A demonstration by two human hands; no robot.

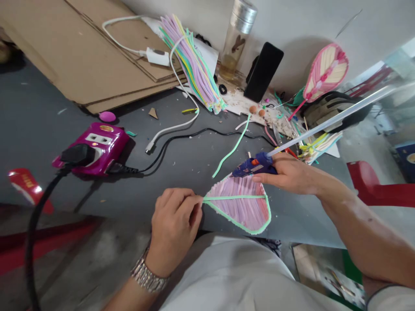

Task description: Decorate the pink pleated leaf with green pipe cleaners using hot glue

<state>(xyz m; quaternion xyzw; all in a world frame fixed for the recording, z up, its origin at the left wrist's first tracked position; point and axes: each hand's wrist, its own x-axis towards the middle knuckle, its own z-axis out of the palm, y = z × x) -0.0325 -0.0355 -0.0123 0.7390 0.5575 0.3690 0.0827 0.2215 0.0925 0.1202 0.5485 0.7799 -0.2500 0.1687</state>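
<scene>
A leaf-shaped piece (241, 209) of lilac and pink strips lies at the table's front edge, with a mint green rim along its lower and right sides and a green midline. My left hand (177, 224) pinches its pointed left end. In my right hand (288, 173) is a blue glue gun (254, 166) with a long clear glue stick (324, 125) out of its back; its nozzle is at the piece's upper edge. A loose mint green strip (231, 151) lies on the table just above the piece.
A magenta power socket (100, 147) with black cables stands left. Behind are cardboard sheets (97, 56), a bundle of fuzzy strips (194, 69), a bottle (236, 43), a phone (264, 71) and a finished-looking pink leaf (327, 73). A white cable (175, 127) crosses the table.
</scene>
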